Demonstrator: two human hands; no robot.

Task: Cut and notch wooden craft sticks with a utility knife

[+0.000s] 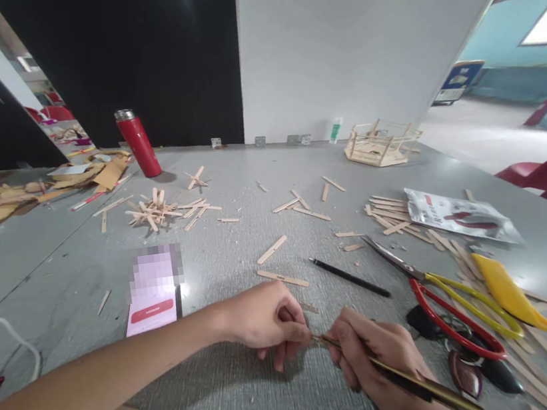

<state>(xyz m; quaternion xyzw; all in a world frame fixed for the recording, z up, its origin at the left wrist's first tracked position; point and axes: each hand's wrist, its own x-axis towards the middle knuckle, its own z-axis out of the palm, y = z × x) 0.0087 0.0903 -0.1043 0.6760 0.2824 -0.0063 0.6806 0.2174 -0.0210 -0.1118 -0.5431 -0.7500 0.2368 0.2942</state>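
Observation:
My left hand [268, 320] is closed in a pinch on the grey table [259, 402], pressing down a small piece that its fingers mostly hide. My right hand [374, 353] is wrapped round a thin brass-coloured tool [429, 389] whose tip meets the left fingertips. Loose wooden craft sticks [272, 250] lie just beyond the hands. A black pen [348, 277] rests to the right of them.
Red and yellow handled scissors [462, 314] and a yellow tool [510, 295] lie at right, by a foil packet [461, 215]. A phone [152, 301] lies at left. A red flask [138, 142], a stick pile [156, 212] and a stick frame [379, 144] stand farther back.

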